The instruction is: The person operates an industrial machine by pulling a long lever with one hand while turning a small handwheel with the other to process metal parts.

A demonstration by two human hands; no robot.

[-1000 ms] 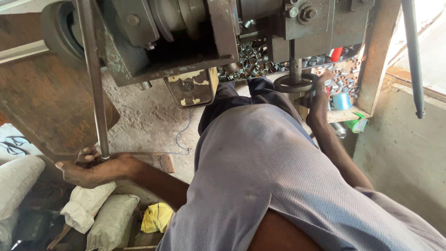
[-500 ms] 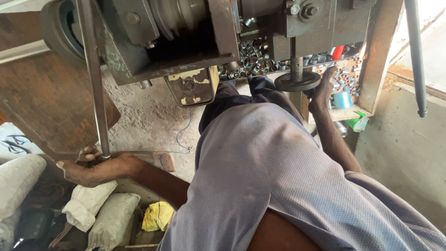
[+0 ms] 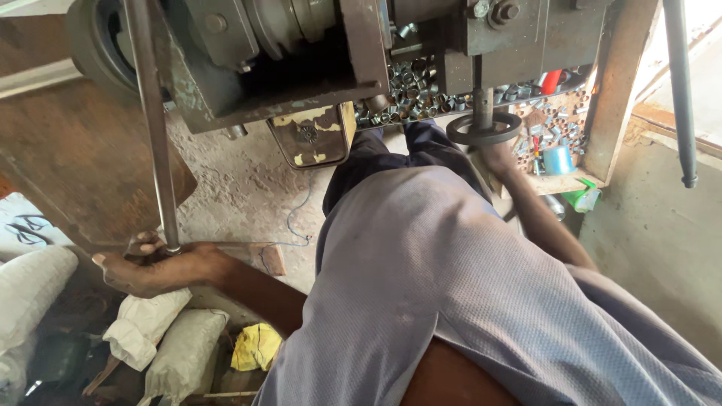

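My left hand (image 3: pixel 147 269) grips the lower end of a long metal rod (image 3: pixel 150 113) that rises at the left to the heavy grey machine (image 3: pixel 301 53). My right hand (image 3: pixel 500 156) reaches forward under a round dark handwheel (image 3: pixel 483 129) on a vertical shaft of the machine and holds its rim from below. My grey shirt and dark trousers fill the middle of the view. Behind the handwheel lie several small shiny metal tubes (image 3: pixel 410 90) on a shelf.
White and grey sacks (image 3: pixel 143 323) and a yellow bag (image 3: pixel 256 346) lie on the floor at lower left. A wooden shelf (image 3: pixel 560 180) at right holds a blue roll (image 3: pixel 558 159), a red item and small parts. Another metal rod (image 3: pixel 681 90) hangs at far right beside a concrete wall.
My right hand has slid lower under the handwheel. My left hand stays on the rod. The view has shifted slightly.
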